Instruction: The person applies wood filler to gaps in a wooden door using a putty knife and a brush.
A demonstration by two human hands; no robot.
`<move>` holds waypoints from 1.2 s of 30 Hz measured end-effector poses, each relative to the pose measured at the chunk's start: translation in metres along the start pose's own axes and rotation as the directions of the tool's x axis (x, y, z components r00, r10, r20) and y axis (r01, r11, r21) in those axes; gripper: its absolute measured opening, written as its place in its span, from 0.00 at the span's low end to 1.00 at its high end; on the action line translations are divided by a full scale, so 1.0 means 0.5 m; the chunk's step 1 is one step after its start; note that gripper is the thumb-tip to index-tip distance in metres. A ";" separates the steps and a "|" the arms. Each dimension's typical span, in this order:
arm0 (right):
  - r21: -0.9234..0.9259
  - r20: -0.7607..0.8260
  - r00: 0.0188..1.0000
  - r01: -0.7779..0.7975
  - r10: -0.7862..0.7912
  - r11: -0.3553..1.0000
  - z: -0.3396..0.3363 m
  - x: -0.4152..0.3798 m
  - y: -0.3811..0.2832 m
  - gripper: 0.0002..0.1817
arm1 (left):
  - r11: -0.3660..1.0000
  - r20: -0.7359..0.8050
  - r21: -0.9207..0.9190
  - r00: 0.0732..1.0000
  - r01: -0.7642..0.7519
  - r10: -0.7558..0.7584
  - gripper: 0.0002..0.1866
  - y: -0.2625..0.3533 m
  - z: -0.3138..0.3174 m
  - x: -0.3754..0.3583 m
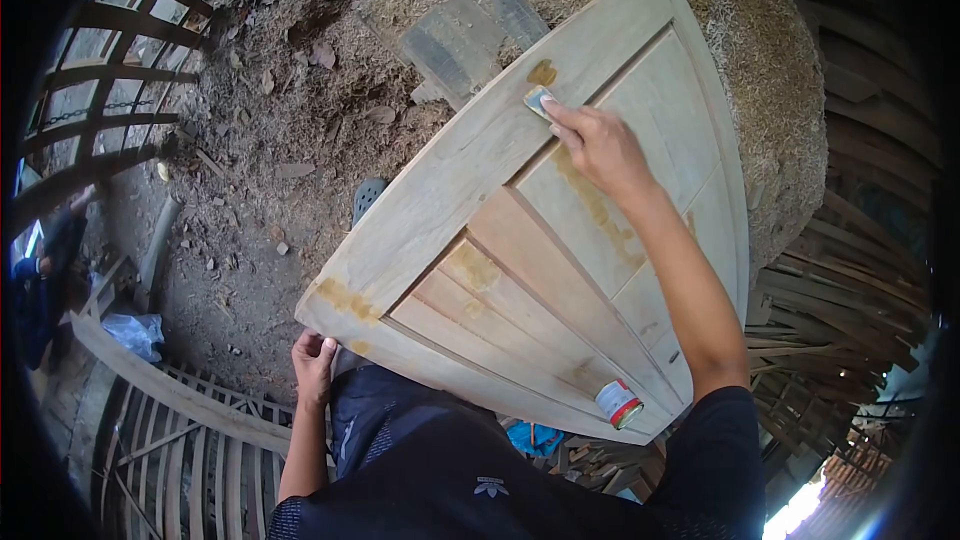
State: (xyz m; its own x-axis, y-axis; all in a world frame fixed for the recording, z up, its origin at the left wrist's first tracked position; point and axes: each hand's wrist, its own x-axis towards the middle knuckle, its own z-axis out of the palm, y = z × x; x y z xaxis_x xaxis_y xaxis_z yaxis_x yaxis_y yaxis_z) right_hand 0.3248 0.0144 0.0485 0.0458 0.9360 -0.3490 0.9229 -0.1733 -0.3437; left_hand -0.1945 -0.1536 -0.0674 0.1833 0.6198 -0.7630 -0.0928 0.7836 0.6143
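Observation:
A pale wooden panelled door lies in front of me, with yellow-brown filler patches on its frame and panels. My right hand is closed around a small flat scraper, whose broad end touches the frame just below a brown patch. At the door's near left corner, my left hand is closed on the edge, thumb on top. A small red-and-white tin rests on the door near its right end; its contents are hidden from me.
Sawdust and wood shavings cover the ground. Grey boards lie beyond the door. Stacked timber strips are on the right, and a slatted wooden frame is at lower left. Part of another person shows at far left.

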 end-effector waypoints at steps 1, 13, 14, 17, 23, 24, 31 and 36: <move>-0.003 -0.003 0.999 -0.034 0.034 0.999 0.018 -0.005 0.009 0.13 | 1.000 0.005 -0.010 1.000 0.000 0.000 0.12 0.000 -0.002 0.000; 0.006 0.114 0.940 -0.323 0.321 0.946 -0.003 0.034 -0.093 0.10 | 0.999 0.030 0.028 0.999 -0.025 0.024 0.18 -0.013 -0.012 0.004; 0.016 0.294 0.911 -0.305 0.287 0.952 -0.017 0.017 -0.111 0.10 | 0.999 0.033 0.033 0.999 -0.018 0.017 0.18 -0.016 -0.020 -0.003; 0.031 0.207 0.910 -0.374 0.360 0.927 -0.056 0.076 -0.074 0.13 | 0.999 0.016 0.048 1.000 -0.007 0.006 0.18 -0.020 -0.014 0.006; -0.022 0.383 0.843 -0.399 0.377 0.916 -0.049 0.056 -0.143 0.18 | 1.000 0.047 0.019 0.999 -0.001 0.000 0.18 -0.019 -0.021 -0.002; -0.023 0.383 0.841 -0.405 0.382 0.914 -0.047 0.032 -0.122 0.18 | 1.000 0.050 0.024 0.999 -0.013 0.012 0.18 -0.027 -0.028 0.000; -0.018 0.044 0.997 -0.056 0.057 0.998 0.015 -0.002 -0.019 0.13 | 0.999 0.042 -0.026 0.999 -0.024 0.025 0.17 -0.012 -0.008 0.005; -0.194 0.332 0.932 -0.081 0.143 0.978 -0.057 0.010 -0.037 0.14 | 1.000 0.041 -0.018 0.999 -0.012 0.013 0.17 -0.017 -0.016 0.009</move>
State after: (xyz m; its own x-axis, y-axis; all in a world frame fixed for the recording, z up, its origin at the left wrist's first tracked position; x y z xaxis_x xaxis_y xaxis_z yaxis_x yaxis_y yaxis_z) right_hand 0.3189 0.0311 0.0781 0.0474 0.7461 -0.6642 0.9727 -0.1856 -0.1392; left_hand -0.2007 -0.1572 -0.0776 0.2224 0.6275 -0.7462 -0.1130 0.7768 0.6195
